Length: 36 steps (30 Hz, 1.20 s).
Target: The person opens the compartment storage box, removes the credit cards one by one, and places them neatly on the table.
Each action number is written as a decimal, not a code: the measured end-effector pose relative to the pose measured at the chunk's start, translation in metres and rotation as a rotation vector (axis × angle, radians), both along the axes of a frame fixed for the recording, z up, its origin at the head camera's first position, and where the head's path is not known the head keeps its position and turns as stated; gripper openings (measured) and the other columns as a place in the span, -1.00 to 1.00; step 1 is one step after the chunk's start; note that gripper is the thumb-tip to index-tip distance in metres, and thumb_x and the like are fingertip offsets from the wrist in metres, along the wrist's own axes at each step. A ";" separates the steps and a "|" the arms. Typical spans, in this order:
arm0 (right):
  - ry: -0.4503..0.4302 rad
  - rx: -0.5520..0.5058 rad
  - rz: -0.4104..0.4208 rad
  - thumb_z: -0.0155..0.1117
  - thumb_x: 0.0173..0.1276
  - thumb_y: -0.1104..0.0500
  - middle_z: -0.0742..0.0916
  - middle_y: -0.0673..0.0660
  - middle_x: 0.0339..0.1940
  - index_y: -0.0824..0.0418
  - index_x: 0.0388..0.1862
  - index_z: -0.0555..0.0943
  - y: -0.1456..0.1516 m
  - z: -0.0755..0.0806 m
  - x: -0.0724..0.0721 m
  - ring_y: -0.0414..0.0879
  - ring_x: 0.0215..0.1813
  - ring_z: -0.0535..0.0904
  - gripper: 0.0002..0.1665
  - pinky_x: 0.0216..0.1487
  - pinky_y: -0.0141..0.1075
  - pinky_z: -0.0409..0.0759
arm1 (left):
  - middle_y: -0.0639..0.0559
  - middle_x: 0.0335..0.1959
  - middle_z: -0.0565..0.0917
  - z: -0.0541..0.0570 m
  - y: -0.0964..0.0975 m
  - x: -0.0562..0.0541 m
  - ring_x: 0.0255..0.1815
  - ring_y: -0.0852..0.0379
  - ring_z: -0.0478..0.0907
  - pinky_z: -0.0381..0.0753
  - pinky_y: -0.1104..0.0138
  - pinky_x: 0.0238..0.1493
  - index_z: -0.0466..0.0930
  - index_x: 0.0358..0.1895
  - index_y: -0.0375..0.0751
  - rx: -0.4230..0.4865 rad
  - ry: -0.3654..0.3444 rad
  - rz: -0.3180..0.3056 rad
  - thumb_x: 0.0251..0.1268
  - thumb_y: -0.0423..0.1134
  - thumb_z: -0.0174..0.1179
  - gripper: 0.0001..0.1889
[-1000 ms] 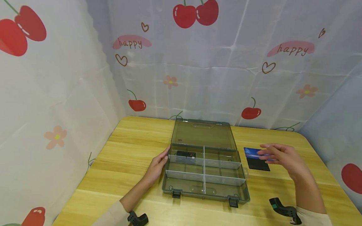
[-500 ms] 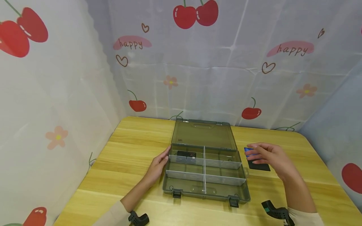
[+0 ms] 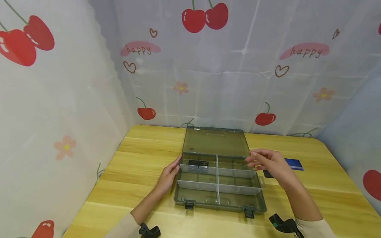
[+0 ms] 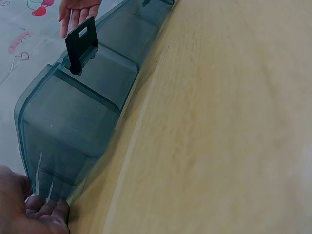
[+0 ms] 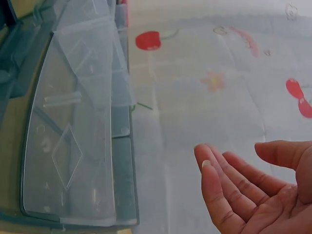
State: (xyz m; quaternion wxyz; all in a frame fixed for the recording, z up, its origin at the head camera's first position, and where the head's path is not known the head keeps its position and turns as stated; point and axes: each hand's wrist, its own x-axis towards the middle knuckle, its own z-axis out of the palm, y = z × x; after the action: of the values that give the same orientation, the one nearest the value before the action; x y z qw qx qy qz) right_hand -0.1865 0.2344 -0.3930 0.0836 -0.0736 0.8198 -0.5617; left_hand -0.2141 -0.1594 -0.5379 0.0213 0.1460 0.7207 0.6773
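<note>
A translucent grey-green compartment box (image 3: 218, 185) lies with its lid (image 3: 215, 142) folded back. Inside its far left compartment is a black card (image 3: 196, 163) marked VIP. My left hand (image 3: 167, 177) rests against the box's left side; in the left wrist view its fingertips (image 4: 48, 209) touch the wall near a corner. Over the far right corner hovers my right hand (image 3: 272, 165). Its fingers are relaxed and nothing is in them in the right wrist view. Partly hidden by this hand, a blue card (image 3: 294, 164) and a dark card (image 3: 268, 174) lie on the table.
Clear dividers (image 3: 202, 185) split the box into several compartments. Two black latches (image 3: 249, 213) hang from its front edge. A wood-grain table (image 3: 143, 155) bears everything. Behind and beside it hangs a pale curtain (image 3: 214, 82) printed with cherries.
My right hand has moved left, from over the cards to the box's far right corner. More of the blue card shows on its right. My left hand stays at the box's side.
</note>
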 end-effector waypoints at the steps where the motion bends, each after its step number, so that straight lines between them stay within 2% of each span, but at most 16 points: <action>1: -0.001 0.005 0.006 0.08 0.61 -0.09 0.74 0.33 0.07 0.40 0.40 0.45 -0.003 0.002 0.000 0.04 0.02 0.75 -0.34 0.02 -0.12 0.73 | -0.02 0.61 0.16 0.000 0.000 0.000 0.64 -0.04 -0.02 0.00 0.06 0.58 0.20 0.58 -0.19 0.000 0.000 0.002 0.68 -0.30 -0.12 -0.50; 8: -0.019 0.018 0.060 0.09 0.62 -0.03 0.76 0.22 0.04 0.41 0.37 0.47 -0.025 0.015 -0.003 0.08 0.07 0.73 -0.40 0.03 -0.14 0.72 | -0.04 0.62 0.14 -0.001 -0.001 -0.001 0.64 -0.07 -0.03 0.00 0.03 0.58 0.18 0.59 -0.18 -0.015 0.001 -0.004 0.68 -0.28 -0.13 -0.50; 11: -0.049 -0.006 0.118 0.06 0.64 -0.01 0.74 0.26 0.09 0.43 0.39 0.44 -0.035 0.017 -0.008 0.13 0.13 0.70 -0.40 0.11 -0.11 0.70 | -0.08 0.62 0.13 -0.001 -0.001 -0.001 0.63 -0.11 -0.04 -0.03 0.00 0.57 0.18 0.59 -0.21 -0.019 0.018 -0.009 0.69 -0.27 -0.14 -0.50; 15: -0.120 -0.056 0.194 0.03 0.66 0.02 0.69 0.34 0.18 0.47 0.42 0.39 -0.048 0.017 -0.017 0.18 0.22 0.64 -0.38 0.23 -0.07 0.63 | -0.06 0.61 0.15 0.000 -0.001 -0.001 0.64 -0.09 -0.04 -0.04 0.01 0.58 0.18 0.58 -0.20 -0.019 0.014 -0.002 0.68 -0.28 -0.14 -0.50; 22: -0.261 -0.144 0.283 -0.08 0.69 0.10 0.53 0.51 0.34 0.54 0.48 0.26 -0.068 0.013 -0.035 0.27 0.33 0.54 -0.39 0.30 -0.04 0.56 | -0.05 0.60 0.17 0.000 0.001 0.000 0.63 -0.08 -0.02 -0.03 0.02 0.59 0.22 0.57 -0.21 -0.002 0.007 0.011 0.67 -0.30 -0.12 -0.51; 26: -0.333 -0.175 0.292 -0.10 0.69 0.11 0.48 0.57 0.35 0.61 0.47 0.21 -0.078 0.005 -0.044 0.32 0.36 0.50 -0.36 0.32 -0.05 0.56 | -0.06 0.60 0.17 -0.003 0.001 0.001 0.63 -0.09 -0.02 -0.02 0.03 0.58 0.21 0.57 -0.21 -0.016 -0.002 0.015 0.67 -0.30 -0.12 -0.50; 30: -0.401 -0.166 0.268 -0.08 0.69 0.09 0.49 0.56 0.34 0.61 0.46 0.21 -0.087 -0.001 -0.049 0.32 0.37 0.48 -0.34 0.31 -0.06 0.57 | -0.02 0.60 0.16 -0.007 0.001 0.002 0.63 -0.06 -0.01 0.00 0.07 0.58 0.19 0.58 -0.19 -0.028 -0.007 0.004 0.68 -0.28 -0.12 -0.50; 36: -0.504 -0.188 0.262 -0.04 0.68 0.01 0.34 0.61 0.44 0.63 0.51 0.08 -0.100 0.000 -0.059 0.39 0.47 0.31 -0.21 0.41 -0.04 0.46 | 0.01 0.60 0.18 -0.004 0.000 -0.002 0.63 -0.02 0.00 0.00 0.11 0.58 0.20 0.58 -0.16 -0.017 0.002 0.008 0.68 -0.26 -0.10 -0.50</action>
State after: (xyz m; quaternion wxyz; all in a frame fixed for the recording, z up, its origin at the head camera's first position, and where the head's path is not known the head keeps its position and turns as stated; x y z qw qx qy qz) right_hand -0.2460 0.1339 -0.3933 0.3490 -0.0444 0.7012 -0.6201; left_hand -0.2165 -0.1599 -0.5415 0.0188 0.1437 0.7270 0.6712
